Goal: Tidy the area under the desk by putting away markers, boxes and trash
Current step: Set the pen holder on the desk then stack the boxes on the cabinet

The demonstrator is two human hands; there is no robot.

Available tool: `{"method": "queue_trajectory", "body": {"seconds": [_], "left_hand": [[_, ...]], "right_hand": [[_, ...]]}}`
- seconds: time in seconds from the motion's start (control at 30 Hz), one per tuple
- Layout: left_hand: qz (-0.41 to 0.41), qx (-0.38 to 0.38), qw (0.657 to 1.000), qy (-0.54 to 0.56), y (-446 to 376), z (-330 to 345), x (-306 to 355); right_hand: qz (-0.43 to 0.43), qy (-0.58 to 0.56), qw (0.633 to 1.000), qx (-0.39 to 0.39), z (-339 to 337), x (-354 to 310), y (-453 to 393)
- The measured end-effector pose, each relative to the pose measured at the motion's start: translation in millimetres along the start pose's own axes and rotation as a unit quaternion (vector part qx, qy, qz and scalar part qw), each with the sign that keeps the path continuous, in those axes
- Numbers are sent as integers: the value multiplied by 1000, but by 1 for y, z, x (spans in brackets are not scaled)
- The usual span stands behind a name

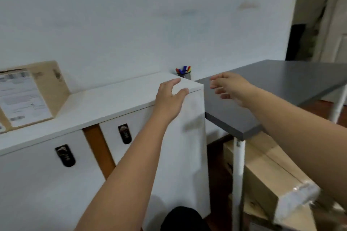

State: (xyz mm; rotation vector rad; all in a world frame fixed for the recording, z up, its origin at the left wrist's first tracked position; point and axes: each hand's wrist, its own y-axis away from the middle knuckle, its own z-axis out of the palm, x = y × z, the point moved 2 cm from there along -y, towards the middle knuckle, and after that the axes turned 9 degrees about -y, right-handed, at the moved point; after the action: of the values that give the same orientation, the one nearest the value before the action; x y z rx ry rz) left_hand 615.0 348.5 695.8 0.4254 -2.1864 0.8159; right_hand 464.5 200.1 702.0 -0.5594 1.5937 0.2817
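Note:
A dark cup of coloured markers (183, 72) stands at the wall, behind the far corner of the white cabinet (105, 105). My left hand (170, 97) rests on that cabinet's right corner, fingers on top and thumb over the front edge. My right hand (228, 85) hovers over the grey desk (281, 84), fingers loosely curled and apart, holding nothing. Under the desk lie long cardboard boxes (266, 170), one with clear tape on its near end.
A flat cardboard box (35, 93) with a paper label leans against the wall on the cabinet's left. The cabinet doors carry black combination locks (65, 155). A white desk leg (238, 178) stands before the boxes. An open doorway (323, 24) lies at the far right.

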Motion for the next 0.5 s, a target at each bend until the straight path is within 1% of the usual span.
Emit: {"method": "queue_trajectory", "body": {"seconds": [0.07, 0.17, 0.27, 0.33, 0.37, 0.4, 0.43, 0.5], "left_hand": [[46, -44, 998, 19, 5, 50, 24], [116, -108, 987, 17, 29, 122, 54], [189, -148, 971, 12, 65, 187, 72], [223, -181, 958, 7, 88, 223, 71], [222, -206, 953, 5, 100, 245, 67], [203, -232, 951, 4, 110, 264, 62], [160, -256, 953, 3, 120, 283, 53], [36, -279, 960, -3, 135, 318, 24]], "right_hand": [[3, 18, 997, 75, -57, 14, 15], [0, 61, 983, 176, -130, 37, 48], [18, 69, 967, 245, -190, 69, 82], [44, 66, 958, 276, -217, 94, 99], [64, 69, 952, 290, -232, 108, 107], [88, 73, 947, 299, -244, 123, 115], [117, 76, 943, 302, -255, 140, 120], [180, 88, 937, 288, -273, 176, 128]]}}
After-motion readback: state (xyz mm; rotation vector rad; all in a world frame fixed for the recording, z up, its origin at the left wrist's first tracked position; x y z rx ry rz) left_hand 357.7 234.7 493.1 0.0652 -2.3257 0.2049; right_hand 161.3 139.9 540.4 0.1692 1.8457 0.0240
